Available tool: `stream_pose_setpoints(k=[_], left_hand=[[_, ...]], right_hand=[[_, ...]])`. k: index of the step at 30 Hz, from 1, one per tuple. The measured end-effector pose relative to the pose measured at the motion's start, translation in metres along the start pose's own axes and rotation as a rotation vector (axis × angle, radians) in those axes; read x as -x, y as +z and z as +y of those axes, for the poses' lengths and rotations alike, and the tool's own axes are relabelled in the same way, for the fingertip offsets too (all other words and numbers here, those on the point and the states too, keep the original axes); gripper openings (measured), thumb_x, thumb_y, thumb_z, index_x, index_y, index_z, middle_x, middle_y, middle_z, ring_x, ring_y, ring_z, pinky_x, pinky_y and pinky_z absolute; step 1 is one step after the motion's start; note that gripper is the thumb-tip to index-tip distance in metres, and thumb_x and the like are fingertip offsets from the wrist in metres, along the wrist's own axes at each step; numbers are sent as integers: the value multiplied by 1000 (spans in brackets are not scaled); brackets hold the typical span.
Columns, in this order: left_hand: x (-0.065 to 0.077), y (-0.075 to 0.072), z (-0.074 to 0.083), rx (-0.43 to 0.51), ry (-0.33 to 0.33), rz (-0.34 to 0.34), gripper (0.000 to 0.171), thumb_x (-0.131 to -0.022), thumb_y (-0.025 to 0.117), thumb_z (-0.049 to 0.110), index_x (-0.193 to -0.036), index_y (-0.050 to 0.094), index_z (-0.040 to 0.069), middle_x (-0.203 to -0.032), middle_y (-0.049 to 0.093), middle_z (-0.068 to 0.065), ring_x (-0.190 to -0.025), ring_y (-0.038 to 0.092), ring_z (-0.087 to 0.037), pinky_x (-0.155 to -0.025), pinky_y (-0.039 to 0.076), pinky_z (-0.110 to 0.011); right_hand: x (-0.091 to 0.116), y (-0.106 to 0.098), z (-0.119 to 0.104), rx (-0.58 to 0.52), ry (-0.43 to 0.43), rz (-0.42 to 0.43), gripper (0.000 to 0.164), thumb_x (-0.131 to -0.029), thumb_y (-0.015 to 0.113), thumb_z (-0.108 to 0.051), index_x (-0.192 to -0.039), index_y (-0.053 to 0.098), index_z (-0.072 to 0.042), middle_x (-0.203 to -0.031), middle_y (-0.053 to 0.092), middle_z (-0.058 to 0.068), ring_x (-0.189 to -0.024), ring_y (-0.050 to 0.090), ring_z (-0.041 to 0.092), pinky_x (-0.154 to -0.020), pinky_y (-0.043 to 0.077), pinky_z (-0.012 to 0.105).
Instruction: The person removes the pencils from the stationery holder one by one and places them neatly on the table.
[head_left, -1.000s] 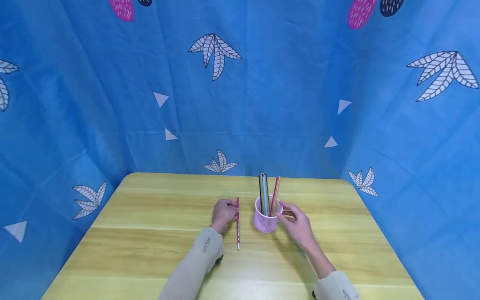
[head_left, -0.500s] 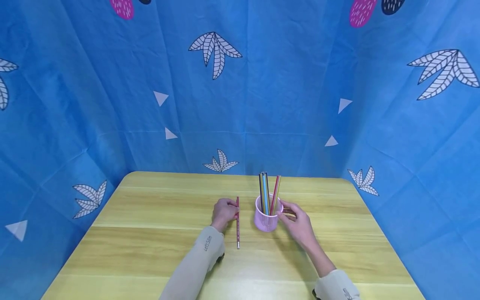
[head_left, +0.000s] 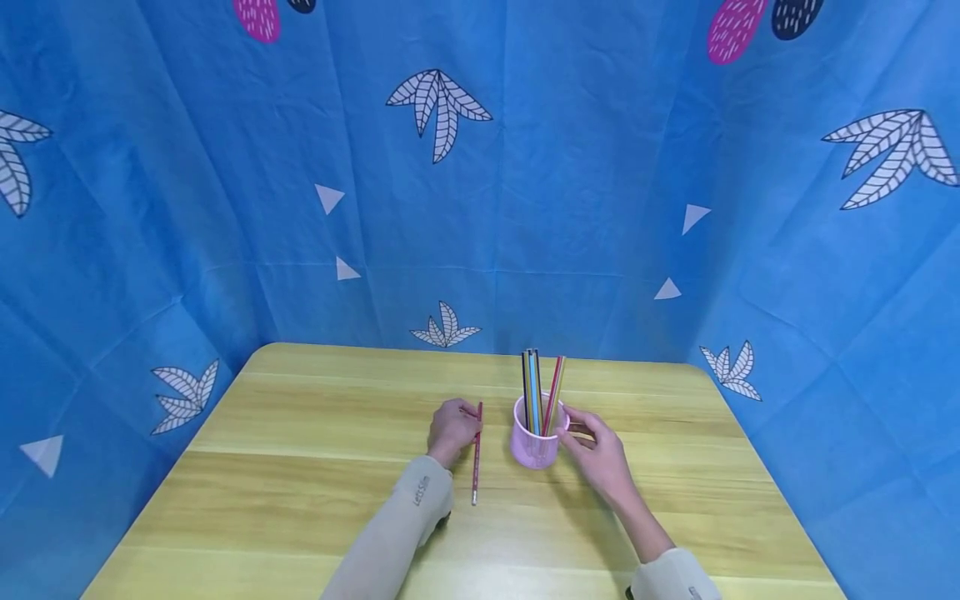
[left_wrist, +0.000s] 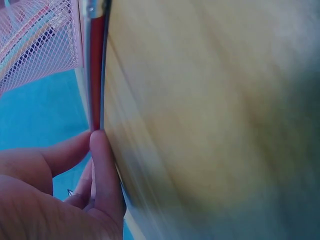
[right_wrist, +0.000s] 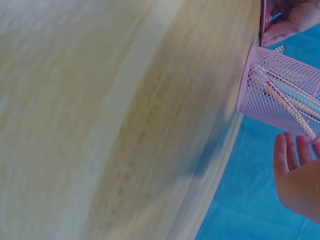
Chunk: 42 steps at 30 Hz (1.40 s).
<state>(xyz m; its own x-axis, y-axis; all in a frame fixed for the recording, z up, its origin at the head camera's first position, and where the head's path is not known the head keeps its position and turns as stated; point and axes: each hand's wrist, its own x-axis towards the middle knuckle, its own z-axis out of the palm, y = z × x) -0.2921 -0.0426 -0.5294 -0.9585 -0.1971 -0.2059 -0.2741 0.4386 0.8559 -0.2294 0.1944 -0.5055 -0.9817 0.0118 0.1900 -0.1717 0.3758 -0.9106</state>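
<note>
My left hand [head_left: 453, 431] pinches a red pencil [head_left: 476, 471] near its far end, just left of the table's middle. The pencil's pale, metal-banded end points toward me. In the left wrist view, thumb and finger meet on the red pencil [left_wrist: 96, 75] close to the tabletop. Right of it stands a pink mesh pencil cup [head_left: 527, 452] with several coloured pencils [head_left: 533, 392] upright or leaning inside. My right hand [head_left: 596, 454] holds the cup's right side near the rim, thumb in front and fingers behind. The right wrist view shows those fingertips [right_wrist: 291, 145] at the mesh cup [right_wrist: 272, 95].
The wood-grain table [head_left: 315, 500] has rounded far corners. A blue curtain [head_left: 570, 208] with white leaf prints hangs behind it and along both sides.
The pencil has turned slightly, its near end swinging a little left. The head view has shifted a little. Both hands keep their places, and the cup stays put.
</note>
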Motion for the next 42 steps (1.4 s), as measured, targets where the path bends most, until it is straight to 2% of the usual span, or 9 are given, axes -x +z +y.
stream_pose_setpoints(k=[2, 7, 17, 21, 23, 26, 29, 36, 42], left_hand=[[0, 0, 0, -7, -2, 2, 16, -89, 77, 7, -102, 71, 11, -89, 70, -4, -72, 64, -18, -58, 52, -24], [0, -1, -1, 1, 10, 1, 21, -87, 78, 5, -105, 70, 10, -89, 71, -4, -69, 65, -17, -57, 53, -23], [0, -2, -4, 70, 34, -27, 23, -87, 78, 4, -108, 69, 8, -92, 70, -7, -72, 66, -19, -60, 57, -24], [2, -5, -5, 63, 90, -25, 27, -86, 80, 5, -111, 70, 8, -96, 71, -6, -78, 67, -18, -66, 59, -25], [3, -6, -3, 69, 145, -21, 29, -86, 80, 5, -114, 70, 7, -99, 72, -6, -80, 67, -18, -69, 60, -27], [6, -9, 4, 138, 225, -47, 32, -88, 78, 5, -118, 70, 4, -105, 72, -9, -84, 70, -22, -76, 63, -32], [9, -10, 14, 235, 289, -105, 34, -91, 76, 6, -123, 68, 2, -111, 71, -13, -89, 72, -28, -81, 66, -40], [14, -8, 31, 297, 365, -148, 34, -94, 76, 13, -126, 68, 8, -118, 72, -12, -102, 71, -23, -86, 65, -32], [14, -3, 38, 319, 392, -162, 35, -95, 74, 16, -129, 67, 8, -124, 72, -13, -112, 68, -27, -96, 62, -37]], right_hand=[[1, 0, -2, -4, 2, 0, 46, -97, 70, -3, -141, 59, 3, -134, 64, 25, -122, 64, 41, -106, 57, 45], [-4, 1, 11, -13, 4, 8, 46, -96, 71, -3, -141, 60, 0, -135, 65, 23, -122, 64, 40, -106, 57, 43], [-3, 1, 15, -27, 1, -3, 46, -96, 73, -10, -140, 61, -5, -135, 66, 19, -122, 65, 35, -105, 58, 37], [-2, 1, 14, -26, 4, -6, 46, -96, 73, -9, -140, 61, -4, -135, 66, 19, -122, 65, 35, -105, 58, 37], [-2, 1, 13, -26, 4, -3, 46, -96, 73, -9, -140, 61, -4, -135, 66, 20, -122, 65, 35, -105, 58, 37], [-3, 1, 14, -23, -3, 1, 46, -96, 73, -9, -140, 61, -4, -135, 66, 20, -122, 65, 35, -105, 58, 37], [-4, 1, 14, -23, -4, 2, 46, -96, 73, -9, -140, 61, -4, -134, 66, 20, -121, 65, 35, -105, 58, 36], [-5, 2, 16, -23, -16, 10, 45, -95, 73, -5, -139, 62, -3, -135, 66, 21, -120, 66, 38, -104, 58, 36], [-5, 2, 16, -15, -9, 19, 45, -95, 74, -5, -139, 63, -3, -134, 66, 20, -119, 66, 37, -104, 59, 36]])
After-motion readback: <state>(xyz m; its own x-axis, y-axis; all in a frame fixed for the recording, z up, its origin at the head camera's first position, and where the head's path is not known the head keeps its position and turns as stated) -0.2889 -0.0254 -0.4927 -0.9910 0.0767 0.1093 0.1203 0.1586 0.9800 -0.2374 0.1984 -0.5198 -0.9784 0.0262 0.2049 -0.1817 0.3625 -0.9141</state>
